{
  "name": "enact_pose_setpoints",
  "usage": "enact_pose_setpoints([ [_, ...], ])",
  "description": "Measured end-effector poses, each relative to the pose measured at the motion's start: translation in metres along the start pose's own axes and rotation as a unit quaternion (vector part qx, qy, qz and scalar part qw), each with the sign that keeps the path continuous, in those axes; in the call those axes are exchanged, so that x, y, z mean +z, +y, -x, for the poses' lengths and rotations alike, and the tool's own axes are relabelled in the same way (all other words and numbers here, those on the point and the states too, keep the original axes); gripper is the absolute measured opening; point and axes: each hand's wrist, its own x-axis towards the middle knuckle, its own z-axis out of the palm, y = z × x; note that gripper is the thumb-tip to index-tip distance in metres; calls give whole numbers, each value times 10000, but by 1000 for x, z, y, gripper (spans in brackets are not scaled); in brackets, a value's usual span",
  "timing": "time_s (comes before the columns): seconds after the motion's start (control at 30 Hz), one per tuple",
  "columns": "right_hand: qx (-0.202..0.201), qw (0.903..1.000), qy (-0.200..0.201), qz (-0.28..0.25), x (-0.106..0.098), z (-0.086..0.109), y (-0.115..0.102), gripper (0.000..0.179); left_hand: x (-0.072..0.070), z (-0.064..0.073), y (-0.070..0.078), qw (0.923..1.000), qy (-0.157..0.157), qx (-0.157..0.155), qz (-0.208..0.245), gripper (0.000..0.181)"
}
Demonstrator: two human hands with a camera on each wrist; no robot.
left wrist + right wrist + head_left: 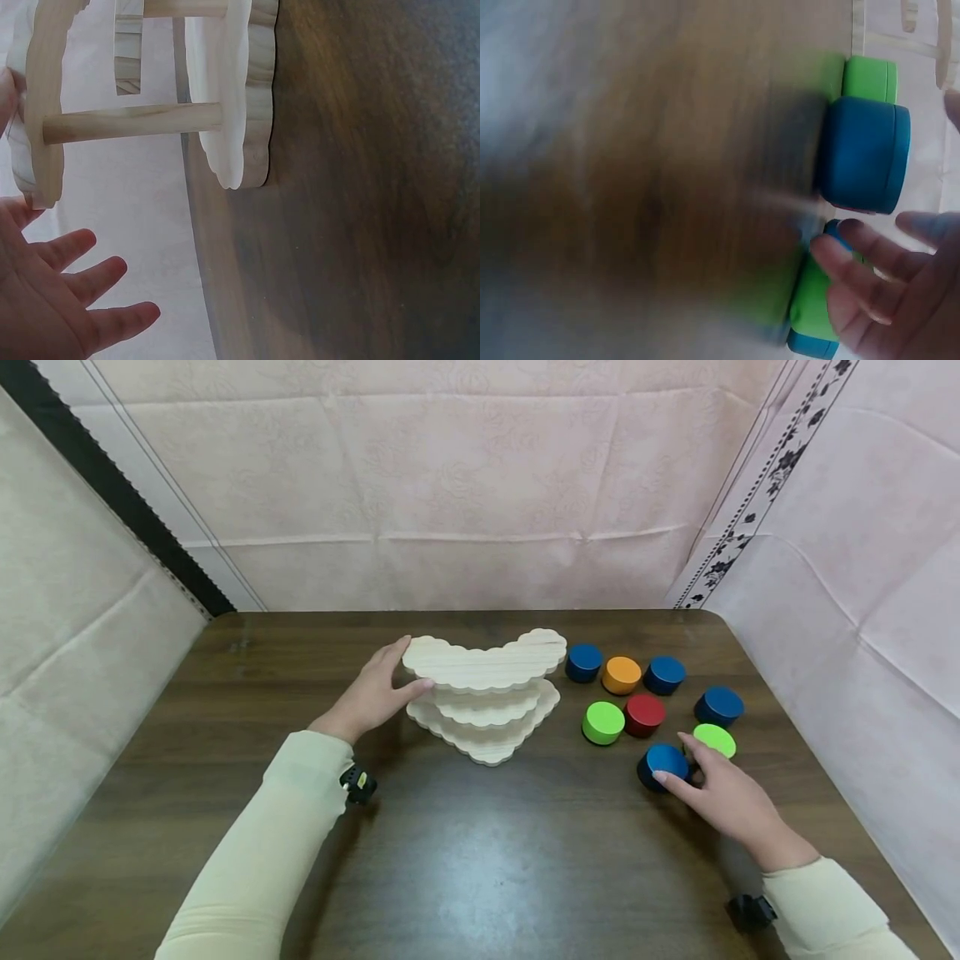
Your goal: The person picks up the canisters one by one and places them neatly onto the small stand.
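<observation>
Right hand [731, 802]: fingers spread and loose, thumb and index set about the nearest blue container [667, 758] without visibly closing on it; contact cannot be confirmed, though the right wrist view shows a gap to the visible fingertips.

Key relation: this container lies just left of the right palm, in the mouth between thumb (near side) and index (far right side). It stands upright on the table [450, 877], its axis vertical. The right hand is much the nearer.

Left hand [371, 697]: thumb and index pinch the left end of the top tier of the wooden stand [483, 667]; other fingers extended. The stand's long axis runs left to right, well left of the containers.

Beyond the nearest blue one: right green container [715, 741] just to its far right, red container [645, 714] farther off, left green container [603, 722] to its far left.
</observation>
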Motion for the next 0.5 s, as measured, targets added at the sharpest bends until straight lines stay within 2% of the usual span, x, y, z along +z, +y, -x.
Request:
enact_pose_setpoints([
  [0.23,220,9996,-13,187,8,-8,2,104,0,0,1,10000,-11,-27,-22,92],
  [0.5,231,9994,10,257,12,-11,2,103,-1,-1,0,9999,-6,-22,110,90],
])
